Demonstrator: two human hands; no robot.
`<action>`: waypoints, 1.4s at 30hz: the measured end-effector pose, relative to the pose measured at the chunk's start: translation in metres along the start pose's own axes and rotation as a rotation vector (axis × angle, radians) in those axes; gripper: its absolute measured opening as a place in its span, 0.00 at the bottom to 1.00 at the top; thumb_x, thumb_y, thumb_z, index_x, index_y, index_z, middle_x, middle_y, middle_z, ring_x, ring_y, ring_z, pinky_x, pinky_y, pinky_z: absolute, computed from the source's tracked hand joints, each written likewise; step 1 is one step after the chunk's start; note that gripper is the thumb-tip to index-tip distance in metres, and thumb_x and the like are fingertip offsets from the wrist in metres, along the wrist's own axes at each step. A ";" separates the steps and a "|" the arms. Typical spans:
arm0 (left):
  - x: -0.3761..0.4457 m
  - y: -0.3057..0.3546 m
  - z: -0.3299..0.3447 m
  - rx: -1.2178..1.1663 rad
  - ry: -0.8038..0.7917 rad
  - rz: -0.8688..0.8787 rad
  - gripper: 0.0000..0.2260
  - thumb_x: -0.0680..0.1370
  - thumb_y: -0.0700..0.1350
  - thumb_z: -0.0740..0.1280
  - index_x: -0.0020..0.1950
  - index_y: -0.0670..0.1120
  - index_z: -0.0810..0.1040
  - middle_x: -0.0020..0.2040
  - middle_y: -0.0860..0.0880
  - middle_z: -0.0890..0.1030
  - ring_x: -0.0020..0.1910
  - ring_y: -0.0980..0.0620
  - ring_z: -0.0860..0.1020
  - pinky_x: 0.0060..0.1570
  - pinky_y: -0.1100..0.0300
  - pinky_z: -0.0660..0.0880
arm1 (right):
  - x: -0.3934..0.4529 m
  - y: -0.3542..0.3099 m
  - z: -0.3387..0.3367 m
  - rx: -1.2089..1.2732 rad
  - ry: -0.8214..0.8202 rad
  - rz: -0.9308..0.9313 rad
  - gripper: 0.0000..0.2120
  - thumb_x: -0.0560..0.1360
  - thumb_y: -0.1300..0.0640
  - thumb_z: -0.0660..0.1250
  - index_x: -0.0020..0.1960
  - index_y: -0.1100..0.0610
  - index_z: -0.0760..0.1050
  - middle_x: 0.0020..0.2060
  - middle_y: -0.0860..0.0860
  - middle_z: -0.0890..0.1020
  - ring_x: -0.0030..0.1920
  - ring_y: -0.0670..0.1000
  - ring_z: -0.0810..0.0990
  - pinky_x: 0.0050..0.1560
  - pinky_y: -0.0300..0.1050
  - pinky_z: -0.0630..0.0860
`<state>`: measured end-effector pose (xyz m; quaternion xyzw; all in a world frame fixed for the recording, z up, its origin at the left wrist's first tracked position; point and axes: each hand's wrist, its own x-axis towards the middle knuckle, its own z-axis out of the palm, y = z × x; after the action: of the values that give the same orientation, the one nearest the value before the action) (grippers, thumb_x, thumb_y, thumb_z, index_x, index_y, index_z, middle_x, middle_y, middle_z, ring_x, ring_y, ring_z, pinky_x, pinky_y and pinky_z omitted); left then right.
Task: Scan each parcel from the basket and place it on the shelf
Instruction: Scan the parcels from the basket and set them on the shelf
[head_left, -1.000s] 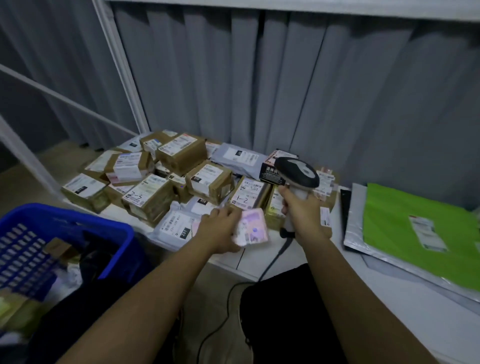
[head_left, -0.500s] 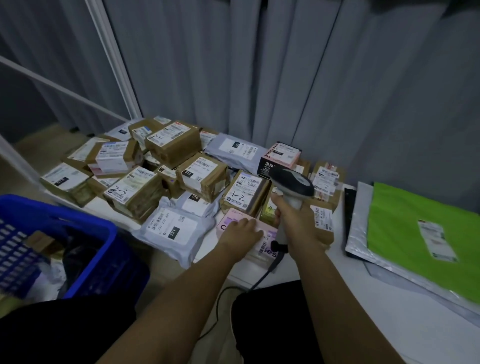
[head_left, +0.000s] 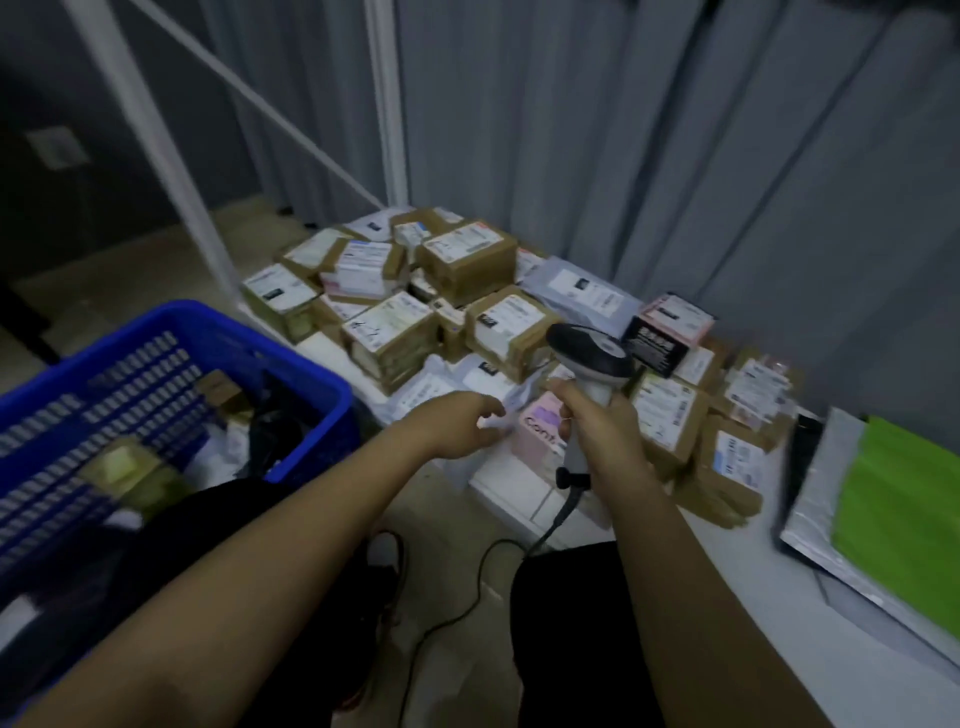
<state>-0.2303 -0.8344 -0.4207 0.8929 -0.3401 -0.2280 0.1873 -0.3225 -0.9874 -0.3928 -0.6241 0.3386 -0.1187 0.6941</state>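
Head view: pink parcel (head_left: 537, 434) now lies on the shelf (head_left: 524, 486), released. Left hand (head_left: 457, 423) has lifted off it, fingers loosely curled, empty. Right hand (head_left: 597, 431) still grips scanner (head_left: 589, 358). Basket (head_left: 311, 379) next, presumably.

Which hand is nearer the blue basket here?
Left. The left hand hangs empty just right of the blue basket; the right hand grips the scanner farther right, over the parcels.
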 end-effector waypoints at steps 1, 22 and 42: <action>-0.017 -0.009 -0.012 -0.053 0.055 -0.042 0.18 0.79 0.50 0.64 0.68 0.48 0.73 0.63 0.49 0.77 0.60 0.49 0.76 0.59 0.55 0.73 | -0.004 0.001 0.011 -0.013 -0.035 -0.013 0.09 0.72 0.56 0.73 0.49 0.60 0.79 0.33 0.51 0.78 0.33 0.50 0.76 0.33 0.41 0.72; -0.274 -0.274 0.070 -0.894 0.612 -0.969 0.13 0.78 0.40 0.66 0.60 0.35 0.76 0.52 0.38 0.79 0.44 0.51 0.73 0.37 0.61 0.68 | -0.053 0.055 0.216 -0.734 -0.624 -0.205 0.08 0.73 0.54 0.73 0.42 0.56 0.75 0.28 0.49 0.79 0.22 0.40 0.75 0.28 0.35 0.70; -0.085 -0.381 0.106 -0.723 0.367 -0.830 0.29 0.74 0.46 0.69 0.73 0.41 0.65 0.67 0.39 0.73 0.65 0.40 0.72 0.59 0.50 0.71 | 0.022 0.079 0.290 -0.705 -0.763 -0.093 0.09 0.73 0.58 0.73 0.37 0.57 0.75 0.25 0.49 0.77 0.23 0.42 0.75 0.27 0.33 0.72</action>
<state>-0.1446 -0.5283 -0.6711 0.8558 0.1758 -0.2256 0.4311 -0.1472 -0.7577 -0.4775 -0.8331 0.0532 0.2077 0.5098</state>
